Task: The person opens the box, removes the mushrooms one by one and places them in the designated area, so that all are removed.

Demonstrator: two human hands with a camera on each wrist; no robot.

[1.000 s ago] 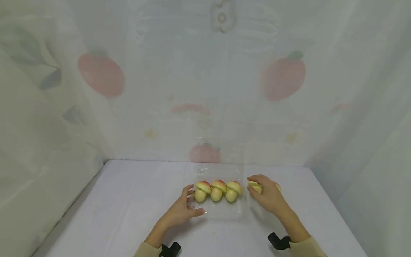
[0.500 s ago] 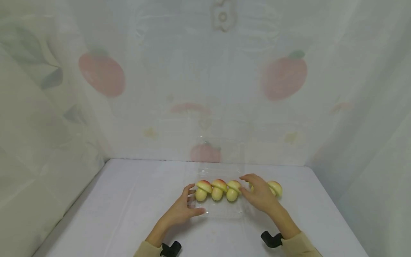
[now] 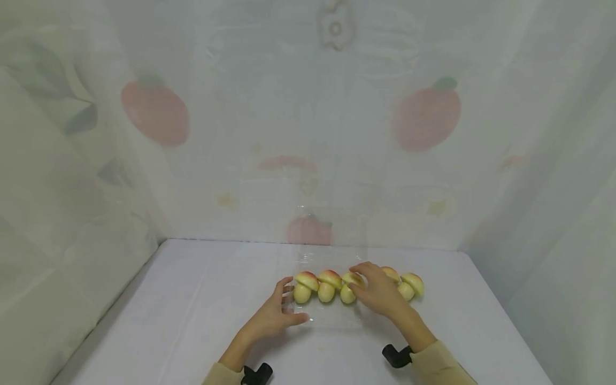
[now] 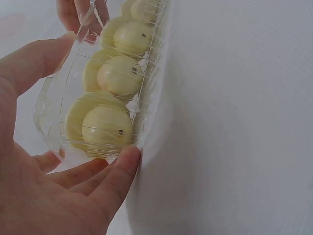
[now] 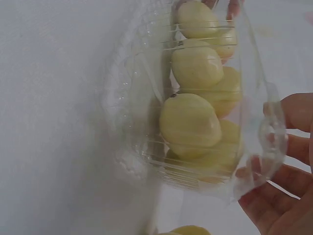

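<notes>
A clear plastic clamshell box (image 3: 332, 320) stands on the white table with three yellow mushroom-shaped pieces in a row inside. Their caps blush red; small dark marks show on the stems in the left wrist view. My left hand (image 3: 276, 315) grips the box's left end, thumb (image 4: 41, 61) at the rim and fingers lower down the end wall. Over the right end comes my right hand (image 3: 380, 293), partly covering the rightmost mushroom piece (image 3: 347, 294). Its spread, relaxed fingers (image 5: 288, 178) are right at the rim in the right wrist view, some seen through the plastic.
Two more mushroom-shaped pieces lie on the table to the right, one (image 3: 412, 286) in plain sight, the other (image 3: 389, 274) partly behind my right hand. The transparent lid (image 3: 332, 227) stands raised behind the box. A fruit-printed curtain (image 3: 240, 107) surrounds the table.
My right hand has moved left from beside the loose mushroom pieces to the box's right end, uncovering those pieces. The left hand keeps its grip on the box.
</notes>
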